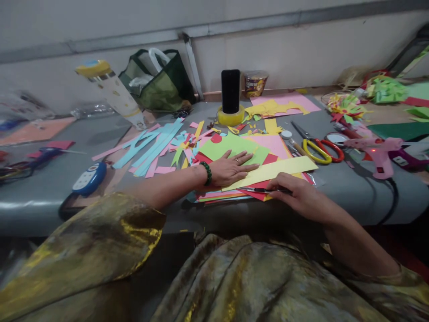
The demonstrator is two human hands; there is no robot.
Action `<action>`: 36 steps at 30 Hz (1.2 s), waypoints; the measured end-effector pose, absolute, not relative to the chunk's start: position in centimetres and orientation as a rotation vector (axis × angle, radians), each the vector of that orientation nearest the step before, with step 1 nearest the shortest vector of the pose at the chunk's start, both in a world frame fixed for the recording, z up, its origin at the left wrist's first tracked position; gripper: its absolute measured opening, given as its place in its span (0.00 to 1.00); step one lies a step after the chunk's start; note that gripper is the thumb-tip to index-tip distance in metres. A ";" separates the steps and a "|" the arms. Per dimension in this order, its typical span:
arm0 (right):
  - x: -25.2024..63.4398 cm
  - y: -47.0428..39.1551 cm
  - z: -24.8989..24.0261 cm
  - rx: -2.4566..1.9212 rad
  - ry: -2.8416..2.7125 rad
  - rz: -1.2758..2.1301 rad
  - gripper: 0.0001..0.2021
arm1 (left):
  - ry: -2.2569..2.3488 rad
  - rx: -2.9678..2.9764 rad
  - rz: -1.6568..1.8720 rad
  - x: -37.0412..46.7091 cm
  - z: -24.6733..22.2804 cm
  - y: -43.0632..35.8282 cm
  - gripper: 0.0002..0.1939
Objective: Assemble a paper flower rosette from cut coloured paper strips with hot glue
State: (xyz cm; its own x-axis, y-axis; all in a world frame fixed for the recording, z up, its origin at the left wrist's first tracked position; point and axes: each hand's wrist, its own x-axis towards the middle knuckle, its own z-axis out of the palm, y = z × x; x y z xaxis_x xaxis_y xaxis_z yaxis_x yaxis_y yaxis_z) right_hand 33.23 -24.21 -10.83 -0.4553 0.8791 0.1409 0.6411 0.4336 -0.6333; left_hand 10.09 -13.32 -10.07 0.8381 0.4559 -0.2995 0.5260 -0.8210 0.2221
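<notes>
My left hand lies flat with spread fingers on a stack of coloured paper, over a green sheet and the left part of a pale yellow strip. A green bead bracelet is round its wrist. In my right hand, closed, is a thin dark tool, its tip pointing left along the lower edge of the yellow strip. What kind of tool it is, I cannot tell. Red paper shows beneath it.
Scissors and a pink glue gun lie right. Blue strips and paper scraps are left of the stack. Behind it stand a phone on yellow tape, a cup and a green bag. A blue device lies left.
</notes>
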 end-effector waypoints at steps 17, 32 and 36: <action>32.2 -26.1 -8.5 -1.132 -2.274 0.719 0.07 | 0.734 2.703 -0.342 10.0 -9.8 -13.2 0.29; 43.0 -12.9 -10.2 -1.952 -1.956 -0.040 0.07 | 0.958 2.858 -0.118 9.5 -7.6 -18.2 0.14; 42.3 -14.0 -9.8 -1.884 -1.978 -0.046 0.08 | 1.063 2.651 -0.006 8.4 -7.3 -16.7 0.13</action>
